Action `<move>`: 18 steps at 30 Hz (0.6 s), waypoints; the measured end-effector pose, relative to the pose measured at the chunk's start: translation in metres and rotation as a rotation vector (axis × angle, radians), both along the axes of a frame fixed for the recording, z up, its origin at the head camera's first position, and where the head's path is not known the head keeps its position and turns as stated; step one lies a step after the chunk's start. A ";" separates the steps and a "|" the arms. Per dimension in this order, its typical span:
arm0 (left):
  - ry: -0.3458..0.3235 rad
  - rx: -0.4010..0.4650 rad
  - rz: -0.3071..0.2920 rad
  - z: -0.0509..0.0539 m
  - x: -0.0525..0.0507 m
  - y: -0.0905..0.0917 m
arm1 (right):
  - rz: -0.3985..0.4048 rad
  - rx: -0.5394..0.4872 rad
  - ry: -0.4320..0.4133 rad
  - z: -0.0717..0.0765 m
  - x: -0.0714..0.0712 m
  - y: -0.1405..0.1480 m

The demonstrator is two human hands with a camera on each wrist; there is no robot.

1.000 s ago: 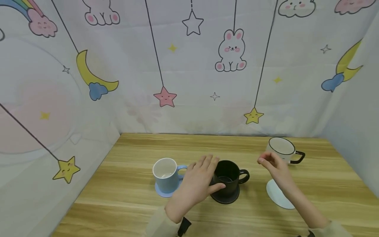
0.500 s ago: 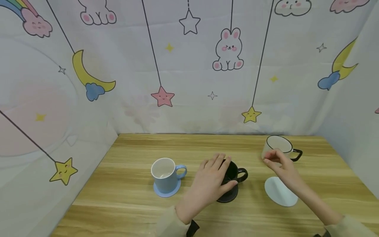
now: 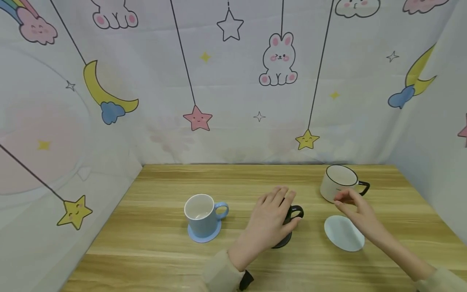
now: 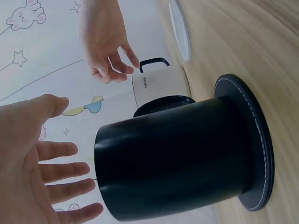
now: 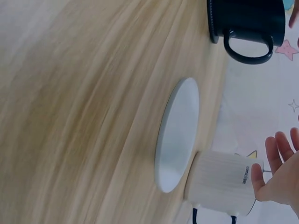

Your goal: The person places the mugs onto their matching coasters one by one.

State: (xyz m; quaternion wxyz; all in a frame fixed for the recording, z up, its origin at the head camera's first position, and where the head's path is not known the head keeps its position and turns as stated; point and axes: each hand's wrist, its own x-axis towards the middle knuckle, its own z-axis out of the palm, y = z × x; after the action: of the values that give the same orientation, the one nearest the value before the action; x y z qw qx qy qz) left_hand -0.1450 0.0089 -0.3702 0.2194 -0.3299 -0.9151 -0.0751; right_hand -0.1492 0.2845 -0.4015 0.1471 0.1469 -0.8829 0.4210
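Observation:
The black mug (image 4: 173,158) stands upright on a black stitched coaster (image 4: 257,154). My left hand (image 3: 268,221) is over it in the head view; the left wrist view shows the fingers spread beside the mug's rim, not wrapped round it. My right hand (image 3: 361,213), empty with loosely bent fingers, hovers in front of the white mug (image 3: 330,187) with a black rim and handle. That mug stands on the wood behind a pale round coaster (image 3: 343,233), which bears nothing. In the right wrist view the hand (image 5: 280,179) overlaps the white mug's rim area; contact is unclear.
A light blue mug (image 3: 202,221) stands on a blue coaster (image 3: 204,235) to the left, its handle pointing right. The wooden table (image 3: 153,251) ends at a patterned cloth backdrop (image 3: 233,142), which also rises along both sides.
My left hand has shifted right over the black mug, covering more of it. My right hand has moved slightly right, uncovering more of the white mug. The head view has shifted a little.

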 end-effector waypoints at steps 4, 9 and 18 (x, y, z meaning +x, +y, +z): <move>0.019 -0.013 0.001 -0.002 -0.001 0.007 | -0.028 0.015 -0.024 0.000 0.003 0.009; 0.065 0.012 -0.016 -0.002 -0.002 0.014 | -0.064 0.002 0.005 -0.002 0.002 0.021; 0.065 0.026 -0.032 -0.001 -0.002 0.028 | -0.156 0.007 0.030 -0.006 0.003 0.038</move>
State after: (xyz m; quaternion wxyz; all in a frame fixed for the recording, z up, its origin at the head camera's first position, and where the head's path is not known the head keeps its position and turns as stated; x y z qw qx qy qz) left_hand -0.1467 0.0366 -0.3712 0.2523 -0.3437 -0.9010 -0.0796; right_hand -0.1466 0.3226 -0.4074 0.1921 0.0844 -0.8909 0.4028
